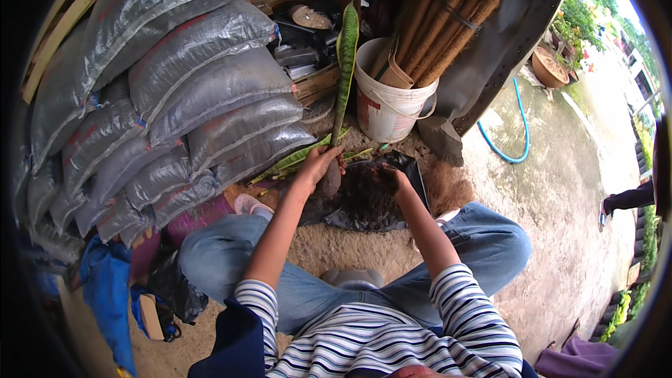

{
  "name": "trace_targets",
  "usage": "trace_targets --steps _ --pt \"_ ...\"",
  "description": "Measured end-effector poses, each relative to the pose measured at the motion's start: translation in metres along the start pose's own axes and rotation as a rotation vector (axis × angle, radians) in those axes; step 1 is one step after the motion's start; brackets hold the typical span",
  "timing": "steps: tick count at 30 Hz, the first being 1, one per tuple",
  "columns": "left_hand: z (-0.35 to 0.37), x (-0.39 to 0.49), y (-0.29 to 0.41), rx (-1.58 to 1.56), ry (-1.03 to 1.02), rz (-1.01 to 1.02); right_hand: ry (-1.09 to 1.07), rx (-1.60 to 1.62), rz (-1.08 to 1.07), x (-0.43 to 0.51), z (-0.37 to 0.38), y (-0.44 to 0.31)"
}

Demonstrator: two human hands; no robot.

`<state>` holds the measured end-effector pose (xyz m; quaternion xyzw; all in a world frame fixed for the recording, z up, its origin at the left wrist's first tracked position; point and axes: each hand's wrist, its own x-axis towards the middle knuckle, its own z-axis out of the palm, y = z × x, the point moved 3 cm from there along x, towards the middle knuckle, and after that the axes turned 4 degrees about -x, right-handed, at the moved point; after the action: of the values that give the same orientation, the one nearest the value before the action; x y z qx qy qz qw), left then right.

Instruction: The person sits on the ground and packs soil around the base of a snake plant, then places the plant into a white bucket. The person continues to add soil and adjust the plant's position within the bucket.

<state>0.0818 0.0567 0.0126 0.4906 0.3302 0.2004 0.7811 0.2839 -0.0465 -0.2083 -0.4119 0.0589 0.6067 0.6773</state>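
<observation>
My left hand [318, 166] is closed around the lower stem of a snake plant leaf [347, 58], which stands upright with a dark, rounded clump [329, 181] at its base. On the right, my right hand [389, 177] hovers at a heap of dark soil [365, 191]; its fingers are curled and dirty, and whether they hold soil I cannot tell. The soil lies on a black plastic sheet [417, 176] between my legs. Cut snake plant leaves [289, 161] lie on the ground behind my left hand.
Stacked grey woven sacks [231, 73] rise on the left. A white bucket [391, 110] holds brown fibre-covered poles [441, 26], beside a stone [441, 139]. Brown fibre [449, 186] lies right of the sheet. A blue hose [517, 155] curves over the concrete. Another person's leg [630, 197] shows at far right.
</observation>
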Motion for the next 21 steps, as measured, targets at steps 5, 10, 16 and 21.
trace_targets --steps 5,10,16,21 --pt "-0.01 0.007 0.044 0.113 -0.188 -0.018 -0.089 0.14 0.162 -0.017 0.035 -0.011" --pt "0.001 -0.011 0.075 0.173 -0.153 -0.102 -0.109 -0.012 0.003 -0.017 0.049 -0.038" --pt "-0.006 -0.012 0.077 0.225 -0.023 -0.146 -0.008 -0.2 -0.053 -0.042 0.09 -0.056" --pt "-0.003 0.012 0.064 0.248 -0.03 -0.143 -0.138 -0.335 0.0 -0.069 0.117 -0.086"
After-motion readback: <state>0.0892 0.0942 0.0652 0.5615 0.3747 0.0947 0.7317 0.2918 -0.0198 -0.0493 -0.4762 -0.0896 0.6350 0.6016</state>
